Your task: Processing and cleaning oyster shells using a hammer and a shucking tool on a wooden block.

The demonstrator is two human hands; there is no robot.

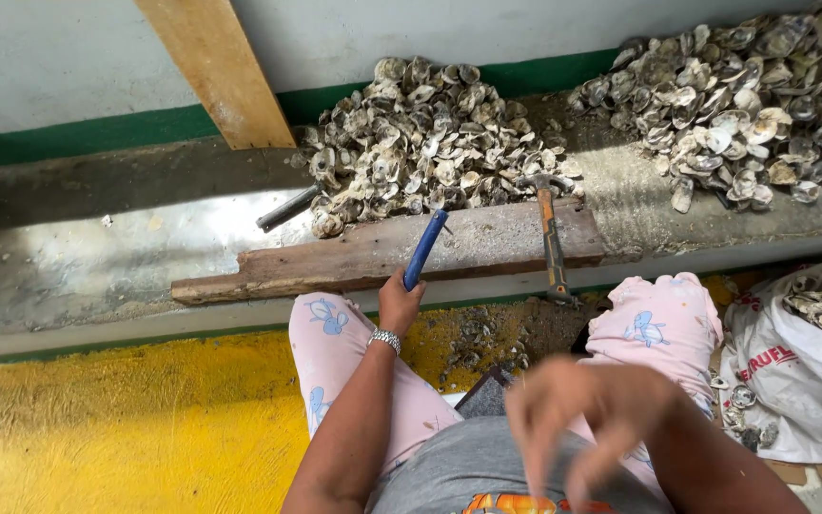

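Note:
My left hand [399,303] grips the lower end of a blue-handled tool [426,247], which points up and away onto a worn wooden plank [354,259] lying along a concrete ledge. A silver watch sits on that wrist. My right hand [582,409] is close to the camera and blurred, fingers spread downward, with nothing visible in it. A hammer with an orange and black handle [551,238] lies across the plank's right end. Just behind the plank is a pile of oyster shells [425,143]. My knees in pink patterned trousers sit below the ledge.
A second, larger shell heap [744,95] lies at the back right. A white sack [801,362] with more shells stands at my right. A wooden board [216,67] leans on the wall. A metal rod [287,207] lies left of the pile. The floor at left is yellow [116,428].

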